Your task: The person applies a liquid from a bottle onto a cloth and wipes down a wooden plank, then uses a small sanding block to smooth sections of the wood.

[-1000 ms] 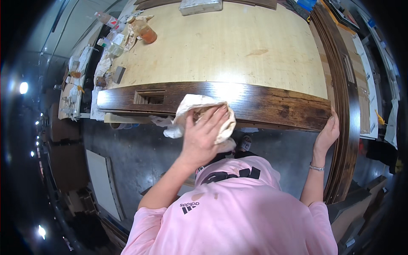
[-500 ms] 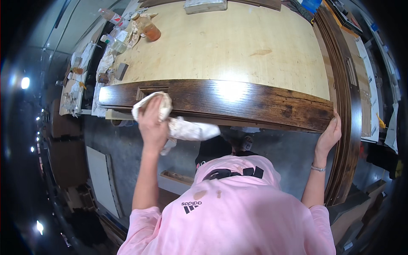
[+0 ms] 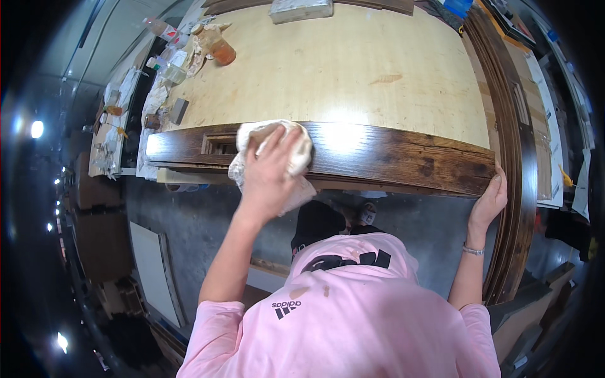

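A long dark-stained wooden board (image 3: 391, 154) lies along the near edge of the pale worktable (image 3: 328, 69). Near its left end is a rectangular cut-out (image 3: 217, 144). My left hand (image 3: 270, 173) presses a crumpled white cloth (image 3: 246, 142) onto the board's top, just right of the cut-out. Its fingers are bent over the cloth, and a loose end hangs below the wrist side. At the board's right end my right hand (image 3: 489, 200) grips the corner, fingers along the end and the palm on the near side. Light glares off the middle of the board.
At the table's back left stand a jar of orange-brown liquid (image 3: 220, 50) and clear plastic bottles (image 3: 167, 68). A grey block (image 3: 179, 111) sits behind the board's left end. Several dark boards (image 3: 512, 164) are stacked along the right side. A pale block (image 3: 301, 10) lies at the far edge.
My left hand has moved the cloth to the right along the board, away from the cut-out, which now shows more fully. My right hand stays on the board's end.
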Motion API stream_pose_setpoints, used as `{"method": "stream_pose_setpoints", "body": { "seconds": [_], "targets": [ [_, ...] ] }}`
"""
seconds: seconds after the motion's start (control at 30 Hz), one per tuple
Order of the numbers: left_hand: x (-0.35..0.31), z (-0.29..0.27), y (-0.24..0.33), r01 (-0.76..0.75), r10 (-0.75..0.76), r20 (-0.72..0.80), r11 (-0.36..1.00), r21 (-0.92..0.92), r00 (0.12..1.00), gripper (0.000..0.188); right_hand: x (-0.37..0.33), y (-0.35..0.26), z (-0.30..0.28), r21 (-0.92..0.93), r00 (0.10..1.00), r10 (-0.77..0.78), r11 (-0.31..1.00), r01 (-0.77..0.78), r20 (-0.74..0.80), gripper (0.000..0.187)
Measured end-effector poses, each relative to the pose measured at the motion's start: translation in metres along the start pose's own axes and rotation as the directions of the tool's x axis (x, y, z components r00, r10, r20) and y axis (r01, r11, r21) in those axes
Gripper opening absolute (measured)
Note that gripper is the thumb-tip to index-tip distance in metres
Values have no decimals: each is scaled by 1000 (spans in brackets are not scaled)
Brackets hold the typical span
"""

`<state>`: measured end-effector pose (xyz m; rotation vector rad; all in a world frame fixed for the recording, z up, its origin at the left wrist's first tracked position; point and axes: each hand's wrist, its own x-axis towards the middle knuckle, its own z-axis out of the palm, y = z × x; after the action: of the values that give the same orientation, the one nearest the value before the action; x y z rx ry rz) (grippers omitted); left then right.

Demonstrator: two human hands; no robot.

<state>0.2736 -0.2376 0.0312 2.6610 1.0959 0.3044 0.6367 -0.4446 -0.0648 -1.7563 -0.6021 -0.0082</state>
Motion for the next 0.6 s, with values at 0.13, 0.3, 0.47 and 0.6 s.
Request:
{"method": "stream_pose_setpoints", "body": {
  "seconds": [0.13,0.3,0.47,0.6],
  "targets": [
    [14,5,-33,2,15,-83,980,201,996,66,0,-3,2,12,1000,7,1000,-7,19,39],
    [34,47,91,-247,238,-92,964,-101,967,91,-1,4,-1,-88,1000,-16,996,15,-19,41],
    [24,55,105,-430,422,-96,899,-88,902,91,-2,12,-6,-8,998,-24,1000,25,54,42],
    [-8,38,48,-254,237,-187,965,-71,953,88,2,11,-7,17,996,-45,999,44,81,41]
  ]
}}
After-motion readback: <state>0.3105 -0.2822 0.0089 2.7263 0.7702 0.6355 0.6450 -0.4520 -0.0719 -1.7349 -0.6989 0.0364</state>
